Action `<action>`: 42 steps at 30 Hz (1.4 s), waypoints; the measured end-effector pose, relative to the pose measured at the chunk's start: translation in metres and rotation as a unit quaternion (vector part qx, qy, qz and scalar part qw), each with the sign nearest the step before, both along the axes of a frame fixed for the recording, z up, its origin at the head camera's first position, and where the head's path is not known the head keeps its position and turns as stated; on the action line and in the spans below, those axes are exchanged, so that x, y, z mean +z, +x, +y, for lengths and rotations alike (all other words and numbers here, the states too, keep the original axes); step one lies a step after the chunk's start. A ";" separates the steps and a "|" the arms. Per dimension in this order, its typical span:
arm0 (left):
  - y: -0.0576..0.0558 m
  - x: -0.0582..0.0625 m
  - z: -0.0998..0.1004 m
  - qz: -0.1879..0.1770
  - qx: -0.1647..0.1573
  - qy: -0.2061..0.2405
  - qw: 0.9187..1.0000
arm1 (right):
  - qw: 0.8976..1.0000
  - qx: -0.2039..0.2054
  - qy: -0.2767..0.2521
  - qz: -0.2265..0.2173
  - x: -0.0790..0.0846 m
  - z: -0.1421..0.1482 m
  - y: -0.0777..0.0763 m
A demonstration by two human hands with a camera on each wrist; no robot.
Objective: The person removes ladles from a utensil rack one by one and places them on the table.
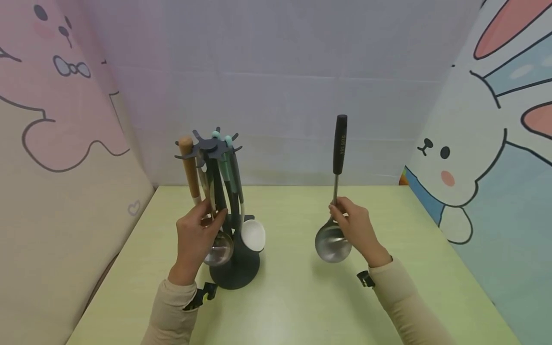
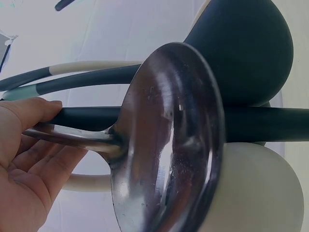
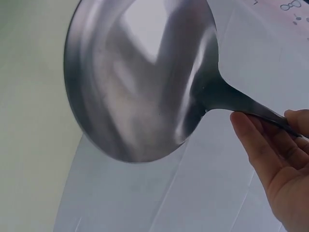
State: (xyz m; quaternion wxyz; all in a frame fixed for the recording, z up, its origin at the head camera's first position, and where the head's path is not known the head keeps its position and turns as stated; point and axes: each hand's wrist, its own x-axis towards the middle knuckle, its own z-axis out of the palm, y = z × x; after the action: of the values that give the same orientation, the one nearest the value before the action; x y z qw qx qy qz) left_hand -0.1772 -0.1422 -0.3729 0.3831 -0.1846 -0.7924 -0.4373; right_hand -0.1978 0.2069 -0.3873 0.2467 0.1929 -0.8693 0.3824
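Note:
My left hand [image 1: 196, 239] pinches the metal handle of a steel ladle [image 1: 221, 250], close above its bowl. This ladle hangs at the front of a dark utensil rack [image 1: 235, 275], its handle top near the rack's hooks. In the left wrist view the ladle's shiny bowl [image 2: 169, 135] covers part of the rack's post. My right hand [image 1: 355, 230] holds a second steel ladle [image 1: 333, 243] upright over the table, thumb and fingers low on its thin shaft. Its black grip [image 1: 340, 143] points up. The right wrist view shows its wide bowl [image 3: 145, 82] beyond the fingertips.
Other utensils hang on the rack, among them a wooden-handled one [image 1: 189, 167], green-handled ones [image 1: 226, 165] and a white spoon head [image 1: 253, 235]. The pale green table [image 1: 284, 306] runs back to a light wall [image 1: 280, 105]. Cartoon-printed panels stand at both sides.

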 end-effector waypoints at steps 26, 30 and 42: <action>0.001 0.002 -0.002 0.004 0.010 -0.003 1.000 | 0.977 -0.120 0.074 -0.160 -0.017 0.120 -0.023; 0.000 0.002 -0.002 0.007 0.009 -0.002 1.000 | 0.972 -0.141 0.101 -0.158 -0.022 0.140 -0.028; 0.001 0.002 0.001 0.003 0.008 0.001 1.000 | 0.948 -0.154 0.153 -0.231 -0.038 0.193 -0.037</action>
State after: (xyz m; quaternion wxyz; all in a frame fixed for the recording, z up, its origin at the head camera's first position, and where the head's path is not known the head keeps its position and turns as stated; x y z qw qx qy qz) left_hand -0.1766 -0.1409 -0.3711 0.3890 -0.1788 -0.7924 -0.4346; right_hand -0.2351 0.4001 -0.4251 0.0624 -0.0015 -0.9697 0.2361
